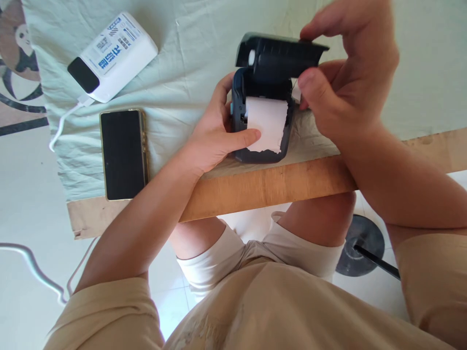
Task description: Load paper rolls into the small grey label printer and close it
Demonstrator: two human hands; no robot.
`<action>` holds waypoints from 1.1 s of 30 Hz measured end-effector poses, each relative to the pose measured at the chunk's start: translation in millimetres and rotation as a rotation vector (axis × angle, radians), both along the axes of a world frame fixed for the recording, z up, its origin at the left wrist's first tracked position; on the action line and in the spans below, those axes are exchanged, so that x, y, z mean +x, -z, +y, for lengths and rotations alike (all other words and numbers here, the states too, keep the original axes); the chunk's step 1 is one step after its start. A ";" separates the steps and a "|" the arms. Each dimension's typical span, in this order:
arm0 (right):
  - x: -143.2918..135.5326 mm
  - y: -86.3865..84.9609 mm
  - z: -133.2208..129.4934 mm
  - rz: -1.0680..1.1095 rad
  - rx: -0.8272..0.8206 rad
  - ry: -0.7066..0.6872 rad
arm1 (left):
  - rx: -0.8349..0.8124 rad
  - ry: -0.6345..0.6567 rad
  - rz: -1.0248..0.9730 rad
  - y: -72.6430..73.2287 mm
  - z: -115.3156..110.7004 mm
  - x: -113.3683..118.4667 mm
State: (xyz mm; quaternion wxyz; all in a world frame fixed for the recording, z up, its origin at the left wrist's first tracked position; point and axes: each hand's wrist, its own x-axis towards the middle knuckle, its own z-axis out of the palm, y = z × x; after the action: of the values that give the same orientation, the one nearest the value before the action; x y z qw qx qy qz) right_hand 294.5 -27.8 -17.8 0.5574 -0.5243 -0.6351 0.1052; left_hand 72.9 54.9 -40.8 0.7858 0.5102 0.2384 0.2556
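Observation:
A small black label printer (pixel 239 154) rests near the table's front edge with its lid (pixel 280 56) raised. White paper (pixel 268 121) with a ragged front edge lies over its opening. My left hand (pixel 219 129) is wrapped round the printer's left side, its thumb pressing on the paper. At the right end of the lid, my right hand (pixel 350 73) is closed, with the lid's edge between finger and thumb. A small whitish piece (pixel 296 91) shows beside my right thumb; I cannot tell whether it is held. Some fingers of both hands are hidden.
To the left lie a white power bank (pixel 127 63) with a plugged-in cable (pixel 65 119) and a dark-screened phone (pixel 123 153). A pale green cloth (pixel 189 43) covers the table, whose wooden edge (pixel 262 187) is bare. Below right stands a round black base (pixel 359 243) on the floor.

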 end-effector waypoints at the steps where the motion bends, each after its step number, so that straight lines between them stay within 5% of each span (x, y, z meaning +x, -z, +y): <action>1: 1.9 2.8 1.4 -0.097 0.085 -0.019 | 0.015 0.005 -0.013 5.2 2.0 1.2; 5: 5.2 9.8 2.8 -0.269 0.198 -0.068 | 0.036 -0.008 -0.081 13.1 4.4 1.3; 14: 17.3 11.0 5.5 -0.422 0.190 -0.214 | -0.029 -0.034 -0.047 -4.0 -4.8 -4.0; 23: 5.2 7.5 1.5 -0.413 0.121 -0.048 | -0.035 -0.051 -0.200 -0.7 -12.0 -1.1; 33: 3.9 9.7 -4.3 -0.487 -0.008 0.015 | -0.042 -0.041 -0.120 -7.9 -10.2 -2.3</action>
State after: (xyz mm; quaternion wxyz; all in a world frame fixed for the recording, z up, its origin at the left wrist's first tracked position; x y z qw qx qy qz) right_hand 298.4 -32.0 -27.5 0.3862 -0.5412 -0.7465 -0.0260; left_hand 70.6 44.7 -32.9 0.8039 0.4722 0.2064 0.2968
